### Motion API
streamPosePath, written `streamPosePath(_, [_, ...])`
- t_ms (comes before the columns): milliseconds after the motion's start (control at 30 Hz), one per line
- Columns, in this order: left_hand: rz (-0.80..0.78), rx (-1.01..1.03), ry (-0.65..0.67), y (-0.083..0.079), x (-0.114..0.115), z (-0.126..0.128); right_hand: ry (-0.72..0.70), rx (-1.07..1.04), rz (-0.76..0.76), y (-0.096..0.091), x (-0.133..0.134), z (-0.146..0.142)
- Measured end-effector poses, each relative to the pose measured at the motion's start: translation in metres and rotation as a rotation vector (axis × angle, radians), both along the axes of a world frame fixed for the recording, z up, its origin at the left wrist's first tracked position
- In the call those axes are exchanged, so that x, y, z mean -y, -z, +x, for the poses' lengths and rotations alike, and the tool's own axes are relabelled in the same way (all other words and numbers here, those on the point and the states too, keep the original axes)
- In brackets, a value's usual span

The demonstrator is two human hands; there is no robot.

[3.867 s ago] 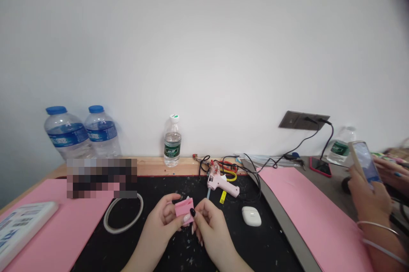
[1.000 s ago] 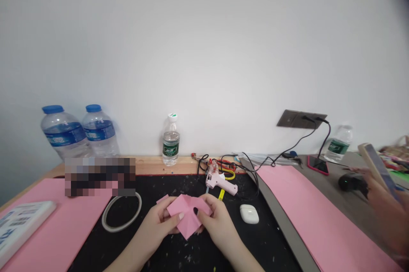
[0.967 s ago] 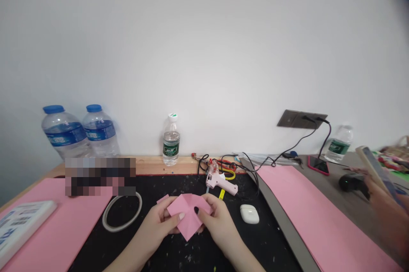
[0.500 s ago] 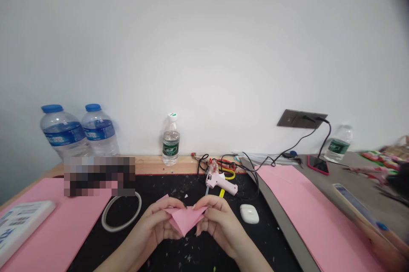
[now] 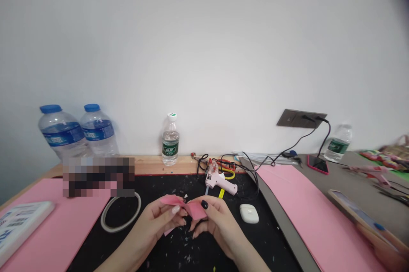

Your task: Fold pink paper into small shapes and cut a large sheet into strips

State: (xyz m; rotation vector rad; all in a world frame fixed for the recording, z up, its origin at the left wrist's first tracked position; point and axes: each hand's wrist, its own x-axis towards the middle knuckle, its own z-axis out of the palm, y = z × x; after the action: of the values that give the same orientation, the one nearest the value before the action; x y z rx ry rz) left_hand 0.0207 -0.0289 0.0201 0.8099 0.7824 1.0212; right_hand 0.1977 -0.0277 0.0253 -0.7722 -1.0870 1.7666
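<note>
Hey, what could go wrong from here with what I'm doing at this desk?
The pink glue gun has its nozzle close to your right hand; if it's hot, it might burn you. The pink folded sheet, pinched between that hand and your left hand, could crease or tear if pulled.

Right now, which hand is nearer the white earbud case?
The right hand is nearer: it sits just left of the white earbud case, not touching it. The left hand is farther left, past the right hand, and both pinch the pink paper.
</note>
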Motion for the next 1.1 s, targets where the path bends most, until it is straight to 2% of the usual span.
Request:
streamPosePath(133, [0.074,-0.088,0.023,-0.004,0.000,0.003,0.117,0.190,0.154,0.004,-0.002,-0.001])
streamPosePath(267, [0.082,-0.092,0.067,-0.006,0.001,0.004,0.158,0.375,0.333,0.005,-0.002,0.000])
streamPosePath(367, [0.054,-0.063,0.086,0.003,-0.001,0.003,0.201,0.583,0.488,0.004,0.000,0.000])
streamPosePath(500, [0.024,-0.151,0.126,0.015,-0.003,0.002,0.278,0.819,0.637,0.006,0.003,-0.003])
streamPosePath(700, [-0.071,-0.112,0.208,0.011,0.000,0.003,0.382,0.920,0.652,0.015,0.008,-0.009])
streamPosePath(867, [-0.042,-0.233,0.153,0.014,0.002,0.005,0.330,0.853,0.695,0.016,0.010,-0.012])
streamPosePath(967, [-0.003,-0.263,0.152,0.015,-0.001,0.004,0.372,0.821,0.571,0.018,0.007,-0.012])
streamPosePath(1100, [0.048,-0.307,0.143,0.016,-0.006,0.000,0.360,0.611,0.330,0.020,0.000,-0.008])
